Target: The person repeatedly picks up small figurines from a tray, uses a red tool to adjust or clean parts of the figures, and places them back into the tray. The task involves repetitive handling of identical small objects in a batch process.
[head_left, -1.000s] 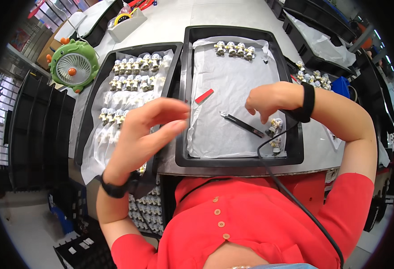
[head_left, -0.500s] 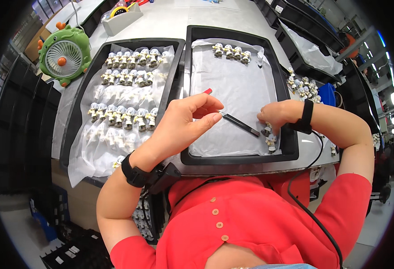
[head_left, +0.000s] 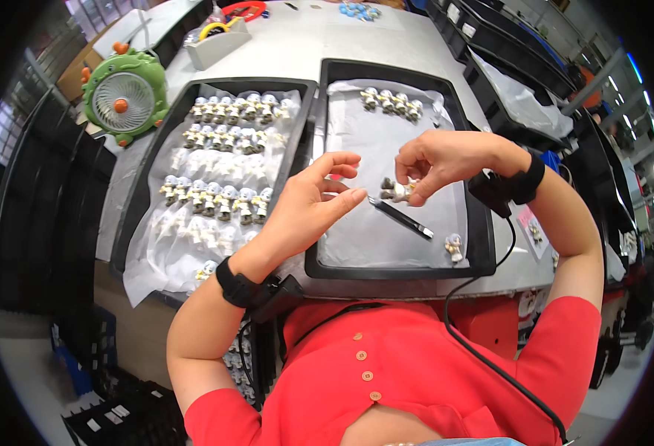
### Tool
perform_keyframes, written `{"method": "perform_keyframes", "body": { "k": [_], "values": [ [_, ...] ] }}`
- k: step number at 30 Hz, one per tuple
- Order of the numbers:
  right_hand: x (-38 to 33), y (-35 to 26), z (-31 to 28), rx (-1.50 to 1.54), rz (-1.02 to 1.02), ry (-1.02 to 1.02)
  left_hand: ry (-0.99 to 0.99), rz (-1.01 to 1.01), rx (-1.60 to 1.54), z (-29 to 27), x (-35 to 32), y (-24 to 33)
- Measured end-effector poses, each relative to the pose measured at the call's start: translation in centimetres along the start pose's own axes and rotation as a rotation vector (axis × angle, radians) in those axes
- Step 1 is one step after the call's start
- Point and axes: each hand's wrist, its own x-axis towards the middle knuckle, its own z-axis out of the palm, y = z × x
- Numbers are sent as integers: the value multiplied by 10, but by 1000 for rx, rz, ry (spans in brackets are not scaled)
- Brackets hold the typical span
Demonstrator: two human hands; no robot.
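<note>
My right hand (head_left: 435,167) is above the right tray (head_left: 479,256), thumb and fingers closed on a small figurine (head_left: 395,190) with a dark base and pale body. My left hand (head_left: 319,197) is held over the tray's left side, fingers curved and apart, with nothing visible between them. Close to its thumb tip is a slim black tool (head_left: 403,218) with a metallic tip, seemingly lying on the white paper (head_left: 349,245). Another figurine (head_left: 454,247) rests in the tray's near right corner. A short row of figurines (head_left: 391,102) lies along the far end.
Rows of similar figurines (head_left: 223,197) lie on white sheets in the left tray (head_left: 137,186). Beyond stand a green fan (head_left: 122,97) and a grey tape dispenser (head_left: 219,46). Black bins (head_left: 505,97) line the right side. A black cable (head_left: 483,357) runs from my right wrist.
My right hand has moved left and up from the tray's right edge, carrying a figurine toward my left hand. My left hand keeps nearly the same pose. The view has shifted slightly.
</note>
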Motion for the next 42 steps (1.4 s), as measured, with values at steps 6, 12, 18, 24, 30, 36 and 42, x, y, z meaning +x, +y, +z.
{"method": "perform_keyframes", "body": {
  "k": [6, 12, 18, 24, 30, 36, 42],
  "values": [
    [27, -20, 15, 790, -376, 261, 69, 199, -393, -2, 6, -1],
    [51, -12, 33, 935, -434, 358, 156, 217, -317, -8, 9, -5],
    [63, -1, 46, 1010, -427, 401, 149, 112, -279, -8, 10, -8],
    [72, 19, 57, 1317, -431, 246, 209, 190, 144, -8, 13, -16],
    [67, 10, 59, 1321, -451, 306, 275, 336, 375, -8, 16, -11],
    [63, -2, 61, 536, -676, 793, 201, 12, -416, -1, 12, -14],
    [71, 1, 70, 170, -709, 999, 111, -57, -535, 0, 13, -13]
  ]
}}
